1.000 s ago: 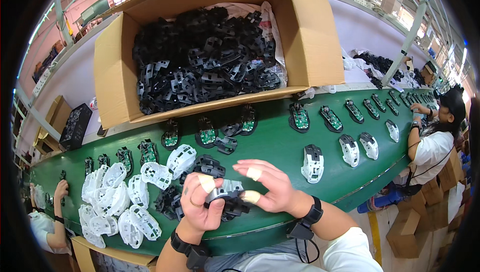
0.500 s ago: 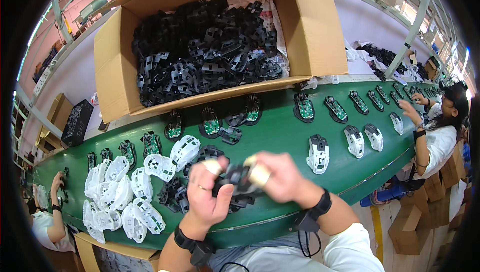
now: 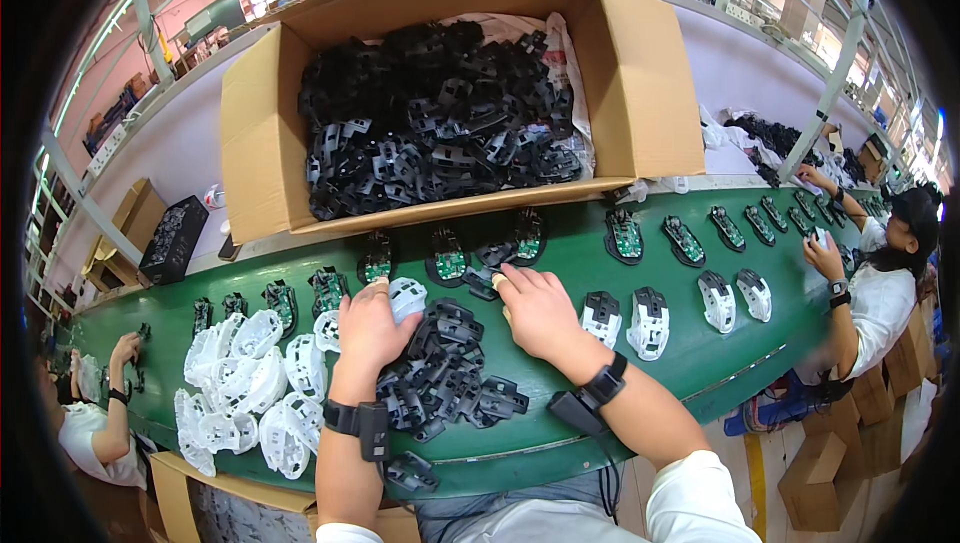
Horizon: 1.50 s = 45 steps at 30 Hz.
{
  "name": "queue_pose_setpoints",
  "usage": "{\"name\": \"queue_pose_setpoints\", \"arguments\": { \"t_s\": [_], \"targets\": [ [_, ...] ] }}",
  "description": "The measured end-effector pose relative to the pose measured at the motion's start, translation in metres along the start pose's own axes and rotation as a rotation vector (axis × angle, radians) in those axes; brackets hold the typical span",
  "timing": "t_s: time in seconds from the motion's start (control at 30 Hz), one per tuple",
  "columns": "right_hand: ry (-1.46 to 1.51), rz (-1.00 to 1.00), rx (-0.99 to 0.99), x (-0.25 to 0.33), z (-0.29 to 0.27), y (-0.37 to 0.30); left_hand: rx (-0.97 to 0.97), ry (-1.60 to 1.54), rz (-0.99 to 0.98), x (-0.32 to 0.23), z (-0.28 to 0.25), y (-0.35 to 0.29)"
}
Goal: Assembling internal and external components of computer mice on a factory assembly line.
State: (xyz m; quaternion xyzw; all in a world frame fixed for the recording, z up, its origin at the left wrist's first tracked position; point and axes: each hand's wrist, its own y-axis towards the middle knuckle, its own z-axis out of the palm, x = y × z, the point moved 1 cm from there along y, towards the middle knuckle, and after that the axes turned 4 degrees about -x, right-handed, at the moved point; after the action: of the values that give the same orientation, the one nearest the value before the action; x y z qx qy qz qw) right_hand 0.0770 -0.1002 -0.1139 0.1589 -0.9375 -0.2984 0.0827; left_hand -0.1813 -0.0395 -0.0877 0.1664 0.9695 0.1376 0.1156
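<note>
My left hand (image 3: 372, 328) is closed on a white mouse shell (image 3: 408, 297) at the edge of the pile of white shells (image 3: 235, 368). My right hand (image 3: 540, 311) reaches forward, its fingertips pinched on a black plastic mouse part (image 3: 481, 284) lying near the circuit boards. Between my forearms lies a heap of black plastic parts (image 3: 440, 368). Just right of my right hand stand two white shells with black parts fitted, a nearer one (image 3: 602, 318) and another (image 3: 649, 323).
A large cardboard box (image 3: 650, 93) full of black parts stands behind the green belt (image 3: 540, 423). Black bases with green circuit boards (image 3: 624, 235) line its far side. Co-workers sit at right (image 3: 880, 283) and left (image 3: 100, 433). A black box (image 3: 174, 240) stands at far left.
My hands have come apart from the dark part they held together, moving forward to a white shell and a black part. Another fitted white shell now stands at the right.
</note>
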Motion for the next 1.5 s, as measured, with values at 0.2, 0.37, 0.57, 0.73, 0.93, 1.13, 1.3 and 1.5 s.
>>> {"name": "queue_pose_setpoints", "arguments": {
  "t_s": [0.2, 0.37, 0.57, 0.73, 0.93, 1.13, 1.3, 1.5],
  "targets": [
    [0.014, 0.121, -0.007, 0.001, 0.017, 0.014, -0.139, -0.016, 0.031, -0.011, -0.012, -0.001],
    [0.164, 0.248, -0.076, 0.003, -0.003, 0.007, -0.502, -0.518, 0.027, -0.012, -0.02, -0.009],
    [0.216, 0.554, 0.407, -0.014, -0.052, -0.007, -0.503, -1.015, 0.146, -0.034, -0.031, -0.027],
    [0.103, 0.378, -0.036, -0.011, -0.043, -0.026, -0.312, -1.173, -0.077, -0.038, -0.023, -0.036],
    [0.145, 0.316, 0.333, 0.016, -0.047, -0.022, -0.149, -1.409, -0.101, -0.047, -0.031, -0.044],
    [0.62, 0.313, -0.083, 0.024, -0.056, -0.014, -0.078, -1.483, -0.043, -0.054, -0.032, -0.052],
    [1.006, -0.018, -0.149, 0.051, -0.067, -0.011, 0.0, -1.391, 0.01, -0.056, -0.032, -0.061],
    [0.708, -0.145, -0.12, 0.056, -0.052, -0.008, -0.138, -1.245, 0.097, -0.052, -0.027, -0.062]
  ]
}}
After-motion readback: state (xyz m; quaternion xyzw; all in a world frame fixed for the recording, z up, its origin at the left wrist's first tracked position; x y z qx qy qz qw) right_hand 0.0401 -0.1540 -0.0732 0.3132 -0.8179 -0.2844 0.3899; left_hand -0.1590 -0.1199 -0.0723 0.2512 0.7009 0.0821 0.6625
